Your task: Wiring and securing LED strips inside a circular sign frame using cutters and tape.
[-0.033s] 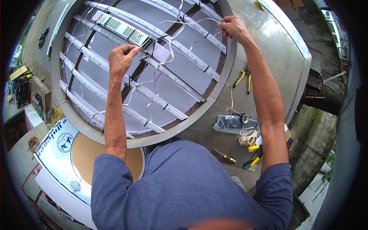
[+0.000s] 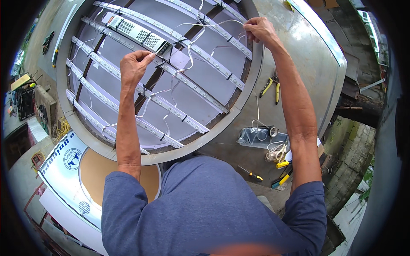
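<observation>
A large round metal frame (image 2: 85,132) lies on a steel table, crossed by several pale LED strip bars (image 2: 192,85) joined by thin white wires (image 2: 188,59). A perforated silver power box (image 2: 136,34) sits at its upper left. My left hand (image 2: 133,65) pinches a white wire just below that box, over a strip bar. My right hand (image 2: 259,30) grips the other stretch of white wire at the frame's upper right rim. The wire runs slack between both hands.
On the steel table (image 2: 311,68) to the right lie yellow-handled pliers (image 2: 271,87), a clear bag with a tape roll (image 2: 260,136), a wire coil (image 2: 276,152), a screwdriver (image 2: 252,174) and a yellow cutter (image 2: 282,179). A printed round sign panel (image 2: 68,164) stands lower left.
</observation>
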### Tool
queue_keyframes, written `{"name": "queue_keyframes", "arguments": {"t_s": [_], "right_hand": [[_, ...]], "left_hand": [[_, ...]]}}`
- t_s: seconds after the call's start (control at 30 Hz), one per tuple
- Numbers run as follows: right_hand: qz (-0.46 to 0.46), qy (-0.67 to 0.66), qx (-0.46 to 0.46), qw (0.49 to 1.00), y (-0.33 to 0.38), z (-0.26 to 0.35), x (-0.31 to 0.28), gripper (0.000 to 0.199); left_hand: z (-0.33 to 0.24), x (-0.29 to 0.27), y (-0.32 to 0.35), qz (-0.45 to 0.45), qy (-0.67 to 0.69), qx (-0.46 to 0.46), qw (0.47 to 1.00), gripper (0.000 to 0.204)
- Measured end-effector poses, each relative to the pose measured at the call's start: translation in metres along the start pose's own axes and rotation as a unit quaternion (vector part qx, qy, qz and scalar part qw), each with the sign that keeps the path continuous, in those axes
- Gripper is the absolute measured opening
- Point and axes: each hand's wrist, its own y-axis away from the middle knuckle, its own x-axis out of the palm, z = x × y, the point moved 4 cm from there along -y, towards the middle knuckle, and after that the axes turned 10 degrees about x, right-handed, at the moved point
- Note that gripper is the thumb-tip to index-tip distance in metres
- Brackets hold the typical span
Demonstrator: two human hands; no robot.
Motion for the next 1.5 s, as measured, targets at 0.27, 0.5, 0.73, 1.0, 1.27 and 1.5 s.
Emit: {"name": "queue_keyframes", "arguments": {"t_s": [0.27,0.5,0.73,1.0,1.27,1.5], "right_hand": [[0.034,-0.129,-0.048,0.990,-0.006,-0.014,-0.013,0.021],[-0.048,0.068,-0.061,0.995,0.007,-0.008,-0.026,0.023],[-0.115,0.113,-0.190,0.968,0.040,-0.009,-0.046,0.023],[-0.247,0.055,-0.190,0.949,0.194,-0.077,-0.121,0.018],[-0.220,0.077,-0.226,0.946,0.355,-0.137,-0.067,0.010],[-0.292,0.060,-0.187,0.936,0.389,-0.147,0.030,0.008]], "left_hand": [[0.002,-0.006,0.004,0.024,-0.011,-0.024,0.999,0.018],[0.005,-0.024,0.013,-0.042,-0.133,-0.001,0.990,0.016],[-0.004,-0.043,0.022,-0.075,-0.117,0.027,0.990,0.015],[-0.129,-0.034,0.106,0.346,0.164,0.132,0.914,0.011],[-0.229,0.083,0.241,0.398,0.028,0.332,0.855,0.049],[-0.234,0.189,0.241,0.280,0.130,0.275,0.911,0.030]]}}
